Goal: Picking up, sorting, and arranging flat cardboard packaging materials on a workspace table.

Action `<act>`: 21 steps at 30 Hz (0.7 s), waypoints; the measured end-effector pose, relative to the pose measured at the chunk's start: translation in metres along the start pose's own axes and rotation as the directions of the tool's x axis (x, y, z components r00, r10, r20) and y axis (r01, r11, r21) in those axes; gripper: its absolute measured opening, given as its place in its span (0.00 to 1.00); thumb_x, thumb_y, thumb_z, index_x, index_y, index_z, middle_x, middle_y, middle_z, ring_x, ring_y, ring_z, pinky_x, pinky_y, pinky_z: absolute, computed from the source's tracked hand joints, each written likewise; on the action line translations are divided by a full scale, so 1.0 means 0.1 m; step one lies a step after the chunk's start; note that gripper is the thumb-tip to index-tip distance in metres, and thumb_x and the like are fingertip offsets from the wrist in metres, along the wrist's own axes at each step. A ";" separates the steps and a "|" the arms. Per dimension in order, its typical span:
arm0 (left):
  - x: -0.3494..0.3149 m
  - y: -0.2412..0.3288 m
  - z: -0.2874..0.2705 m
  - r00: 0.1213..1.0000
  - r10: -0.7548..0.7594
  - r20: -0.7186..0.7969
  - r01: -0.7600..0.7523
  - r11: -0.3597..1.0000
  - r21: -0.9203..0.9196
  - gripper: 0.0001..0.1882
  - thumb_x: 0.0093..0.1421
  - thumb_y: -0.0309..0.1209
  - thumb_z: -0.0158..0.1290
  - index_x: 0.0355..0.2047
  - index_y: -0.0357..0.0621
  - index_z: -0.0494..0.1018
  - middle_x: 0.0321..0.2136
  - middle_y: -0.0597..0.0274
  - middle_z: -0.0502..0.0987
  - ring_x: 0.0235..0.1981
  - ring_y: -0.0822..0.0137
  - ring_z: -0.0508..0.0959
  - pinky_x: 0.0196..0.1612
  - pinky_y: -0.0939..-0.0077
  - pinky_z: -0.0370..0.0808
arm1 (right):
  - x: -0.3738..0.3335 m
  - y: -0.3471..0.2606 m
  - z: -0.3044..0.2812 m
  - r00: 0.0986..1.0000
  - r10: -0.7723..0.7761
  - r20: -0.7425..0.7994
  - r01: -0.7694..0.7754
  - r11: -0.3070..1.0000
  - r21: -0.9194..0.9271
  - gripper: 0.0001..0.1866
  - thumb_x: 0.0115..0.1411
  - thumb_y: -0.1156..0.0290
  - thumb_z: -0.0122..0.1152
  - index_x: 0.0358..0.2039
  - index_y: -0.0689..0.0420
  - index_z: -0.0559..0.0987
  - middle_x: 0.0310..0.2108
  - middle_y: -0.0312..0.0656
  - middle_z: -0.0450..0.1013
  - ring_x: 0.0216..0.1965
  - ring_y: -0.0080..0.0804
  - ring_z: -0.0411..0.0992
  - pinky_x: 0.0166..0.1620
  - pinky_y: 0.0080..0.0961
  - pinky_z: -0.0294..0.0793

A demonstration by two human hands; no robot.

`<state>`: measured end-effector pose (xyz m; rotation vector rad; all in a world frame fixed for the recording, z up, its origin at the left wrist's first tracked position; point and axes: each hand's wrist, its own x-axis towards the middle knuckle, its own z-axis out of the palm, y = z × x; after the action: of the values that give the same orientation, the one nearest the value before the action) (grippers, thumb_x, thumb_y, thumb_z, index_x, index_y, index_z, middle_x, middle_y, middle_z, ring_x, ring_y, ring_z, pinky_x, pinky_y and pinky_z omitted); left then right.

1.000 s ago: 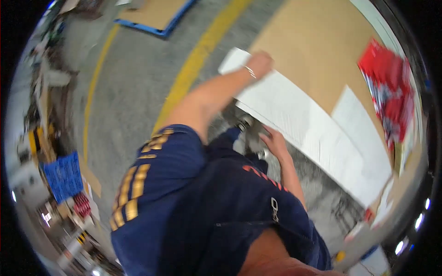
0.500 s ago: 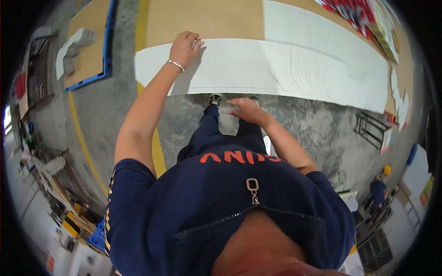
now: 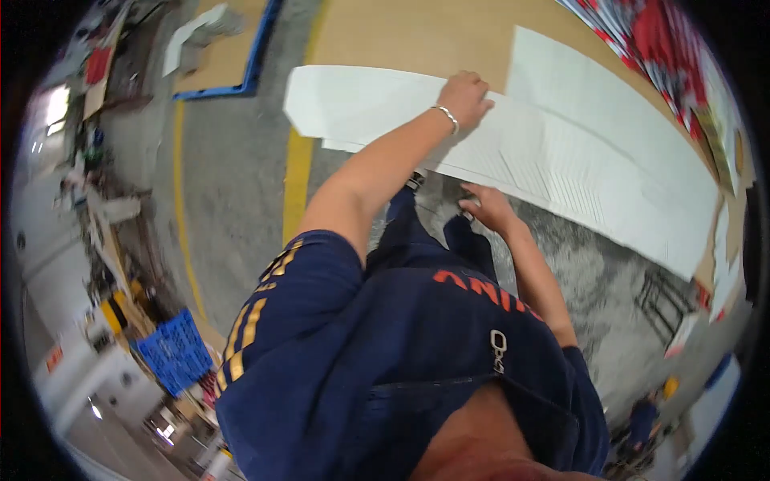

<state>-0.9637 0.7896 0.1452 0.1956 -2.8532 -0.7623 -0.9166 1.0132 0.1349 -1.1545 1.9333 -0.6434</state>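
Note:
A long white cardboard sheet (image 3: 361,96) lies across in front of me on a brown board, with folds or slits on its right part. Another white edge shows under its left front side. My left hand (image 3: 467,98) is over the far edge of the white sheet near its middle, fingers loosely bent and thumb apart; I cannot tell whether the fingertips touch it. My right hand (image 3: 491,208) is just off the sheet's near edge, above my legs, with thumb and forefinger apart and nothing visible in it.
A second white sheet (image 3: 561,72) lies behind, on the brown board (image 3: 401,32). Red and white packages (image 3: 658,48) are piled at the far right. A blue-edged pallet (image 3: 216,92) stands far left. A black metal stand (image 3: 664,303) is on the floor at right.
My left hand has moved rightward along the far edge of the white sheet. My right hand has stayed near the front edge. The whole view has turned, and the sheet now slants down to the right.

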 end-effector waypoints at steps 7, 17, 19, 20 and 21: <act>-0.44 -1.00 -0.78 0.971 -0.178 -0.162 0.211 0.953 0.219 0.13 0.49 0.37 0.58 0.32 0.42 0.75 0.34 0.54 0.73 0.41 0.54 0.71 0.47 0.63 0.68 | 0.15 -0.23 0.20 0.958 -0.046 0.284 0.021 0.996 0.090 0.23 0.50 0.63 0.62 0.45 0.60 0.75 0.45 0.53 0.71 0.48 0.49 0.69 0.51 0.38 0.67; -0.93 -2.05 -1.41 0.944 -0.294 -0.149 0.326 0.901 0.287 0.18 0.46 0.34 0.59 0.35 0.38 0.72 0.38 0.47 0.71 0.43 0.49 0.69 0.48 0.59 0.66 | 1.15 -1.10 0.63 0.866 -0.342 0.365 0.305 0.939 0.159 0.28 0.53 0.57 0.59 0.50 0.61 0.70 0.52 0.53 0.66 0.54 0.50 0.64 0.57 0.35 0.62; -0.92 -2.05 -1.44 0.953 -0.242 -0.185 0.279 0.937 0.213 0.14 0.46 0.33 0.58 0.32 0.39 0.71 0.33 0.50 0.70 0.40 0.49 0.69 0.45 0.60 0.68 | 1.37 -1.22 0.77 0.878 -0.357 0.319 0.320 0.933 0.163 0.30 0.52 0.58 0.61 0.52 0.61 0.69 0.51 0.53 0.67 0.53 0.50 0.65 0.56 0.35 0.63; -0.89 -2.07 -1.46 0.965 -0.206 -0.163 0.240 0.944 0.228 0.13 0.46 0.33 0.58 0.30 0.39 0.71 0.32 0.51 0.70 0.38 0.50 0.69 0.43 0.60 0.68 | 1.50 -1.26 0.82 0.879 -0.372 0.298 0.338 0.928 0.160 0.31 0.51 0.58 0.61 0.52 0.61 0.69 0.50 0.53 0.68 0.52 0.51 0.66 0.55 0.35 0.64; -0.87 -2.04 -1.48 0.969 -0.177 -0.175 0.211 0.956 0.204 0.12 0.47 0.33 0.57 0.28 0.38 0.71 0.32 0.51 0.69 0.37 0.51 0.69 0.43 0.61 0.68 | 1.61 -1.32 0.83 0.875 -0.384 0.293 0.355 0.923 0.150 0.31 0.51 0.58 0.61 0.52 0.61 0.69 0.50 0.53 0.68 0.52 0.51 0.66 0.55 0.35 0.64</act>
<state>-0.8318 0.5577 0.1565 0.5494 -2.7912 -0.4360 -0.8294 0.8072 0.1266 -1.4875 1.4074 -0.6882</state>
